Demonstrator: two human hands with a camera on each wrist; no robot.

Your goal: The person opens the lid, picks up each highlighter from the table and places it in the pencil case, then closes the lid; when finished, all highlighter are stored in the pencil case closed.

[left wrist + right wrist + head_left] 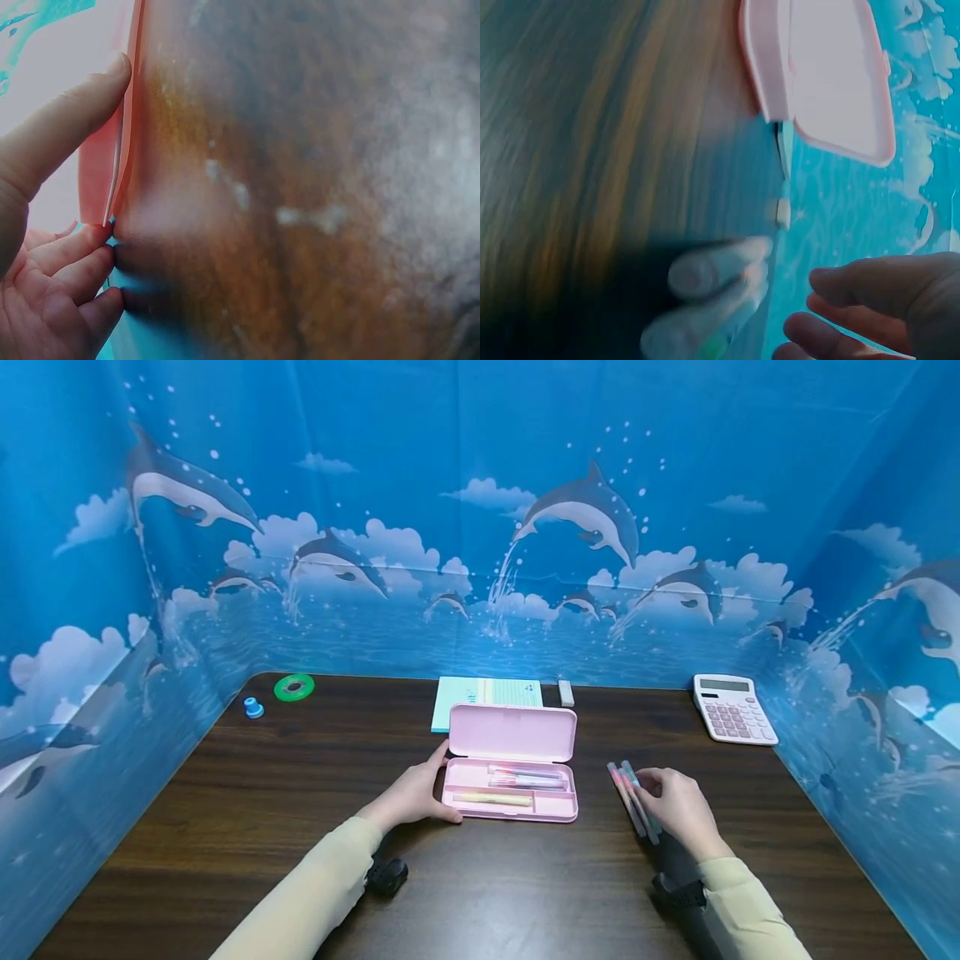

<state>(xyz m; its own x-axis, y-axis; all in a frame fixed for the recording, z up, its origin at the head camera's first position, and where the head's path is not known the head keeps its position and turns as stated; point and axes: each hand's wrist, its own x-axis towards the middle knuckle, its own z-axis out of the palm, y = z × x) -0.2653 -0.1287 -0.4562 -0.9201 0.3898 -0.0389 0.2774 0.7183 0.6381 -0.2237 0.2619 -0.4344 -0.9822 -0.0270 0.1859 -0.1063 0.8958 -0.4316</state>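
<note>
An opened pink pencil case (555,807) lies on the table with its lid (512,733) tilted back. Inside it are several pens (525,782) and a yellowish stick-like item (493,798) in the front compartment. My left hand (411,795) holds the case's left end, thumb (97,94) at the front edge and fingers curled at the side. To the right of the case, two pens (627,797) with pinkish and bluish ends lie side by side. My right hand (677,808) is just right of them, its loosely bent fingers (870,285) apart from the pens in the right wrist view.
Behind the case are a light blue notepad (442,702) and a small white block (566,693). A calculator (735,710) stands at the back right. A green ring-shaped roll (294,687) and a small blue object (253,707) lie back left. A dolphin-print curtain (420,635) borders the table.
</note>
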